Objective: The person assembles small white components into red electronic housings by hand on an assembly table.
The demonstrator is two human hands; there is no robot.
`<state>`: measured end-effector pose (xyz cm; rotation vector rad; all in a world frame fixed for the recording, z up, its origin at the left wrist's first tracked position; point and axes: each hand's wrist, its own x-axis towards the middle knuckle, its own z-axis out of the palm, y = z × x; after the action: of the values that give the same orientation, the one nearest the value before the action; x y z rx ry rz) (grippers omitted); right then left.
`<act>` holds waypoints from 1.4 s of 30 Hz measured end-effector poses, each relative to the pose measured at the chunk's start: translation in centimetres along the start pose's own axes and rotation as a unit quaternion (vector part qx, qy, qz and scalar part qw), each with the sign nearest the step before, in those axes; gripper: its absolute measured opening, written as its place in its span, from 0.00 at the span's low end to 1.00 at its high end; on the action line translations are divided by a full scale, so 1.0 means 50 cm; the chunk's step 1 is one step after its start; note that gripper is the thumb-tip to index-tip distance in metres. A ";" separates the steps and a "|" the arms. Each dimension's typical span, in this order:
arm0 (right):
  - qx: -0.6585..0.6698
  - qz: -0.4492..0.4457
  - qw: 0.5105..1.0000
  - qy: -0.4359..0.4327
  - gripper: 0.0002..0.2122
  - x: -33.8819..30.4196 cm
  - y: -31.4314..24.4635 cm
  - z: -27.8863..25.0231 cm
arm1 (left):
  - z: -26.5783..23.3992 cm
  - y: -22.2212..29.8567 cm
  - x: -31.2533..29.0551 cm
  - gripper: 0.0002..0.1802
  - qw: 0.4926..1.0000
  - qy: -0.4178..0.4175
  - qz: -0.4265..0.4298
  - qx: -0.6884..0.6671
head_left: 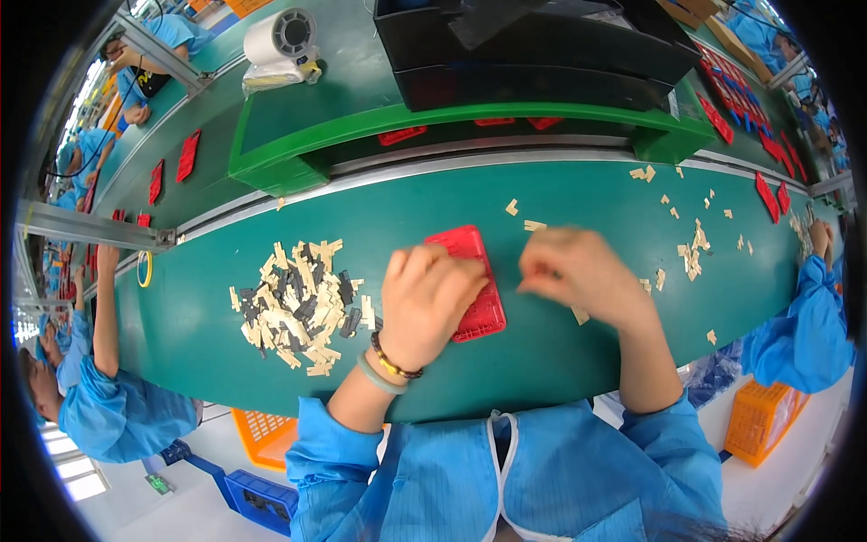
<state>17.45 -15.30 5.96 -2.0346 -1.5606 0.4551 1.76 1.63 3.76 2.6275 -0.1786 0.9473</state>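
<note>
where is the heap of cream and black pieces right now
In the head view, the heap of cream and black pieces lies on the green tabletop, left of the person's left hand.

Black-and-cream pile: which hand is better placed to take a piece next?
Left, I'd say: the left hand, over the red part, is nearer the pile. The right hand is across the part from it.

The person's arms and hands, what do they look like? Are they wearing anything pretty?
Both sleeves are blue and loose. The left hand is gloveless, with a pale bangle and a dark bracelet with a gold-coloured piece. The right hand, a bit blurry, is gloveless too.
</note>
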 end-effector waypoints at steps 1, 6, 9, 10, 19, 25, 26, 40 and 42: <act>-0.113 0.020 0.993 0.039 0.11 0.000 0.017 -0.010 | 0.002 -0.003 0.008 0.16 0.996 -0.019 -0.082 -0.031; -0.119 0.000 0.976 0.183 0.12 0.031 -0.033 0.043 | 0.021 -0.013 0.002 0.23 0.996 -0.021 -0.066 -0.059; -0.148 -0.088 0.962 0.212 0.11 0.051 -0.055 0.067 | 0.005 -0.014 0.001 0.25 0.991 -0.021 -0.091 -0.092; -0.185 -0.116 0.950 0.225 0.10 0.058 -0.057 0.071 | -0.002 -0.013 0.000 0.25 0.986 -0.028 -0.119 -0.110; 0.179 0.075 0.965 0.177 0.05 0.140 -0.002 0.107 | -0.014 -0.009 -0.031 0.17 0.990 -0.056 -0.131 -0.009; 0.265 0.202 0.941 0.066 0.06 0.144 0.000 0.114 | 0.036 0.012 -0.071 0.23 0.989 -0.095 -0.089 0.065; 0.256 0.202 0.942 0.077 0.06 0.144 0.002 0.122 | 0.038 0.012 -0.071 0.24 0.989 -0.097 -0.085 0.073; 0.221 0.202 0.950 0.094 0.05 0.147 0.007 0.134 | 0.042 0.006 -0.067 0.24 0.989 -0.092 -0.104 0.045; 0.154 0.167 0.969 0.097 0.05 0.146 0.004 0.134 | 0.034 0.000 -0.063 0.25 0.989 -0.097 -0.106 0.037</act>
<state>15.87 -6.98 0.86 -2.0280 -0.9673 0.5644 0.37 1.01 0.52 2.7363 0.0914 0.6404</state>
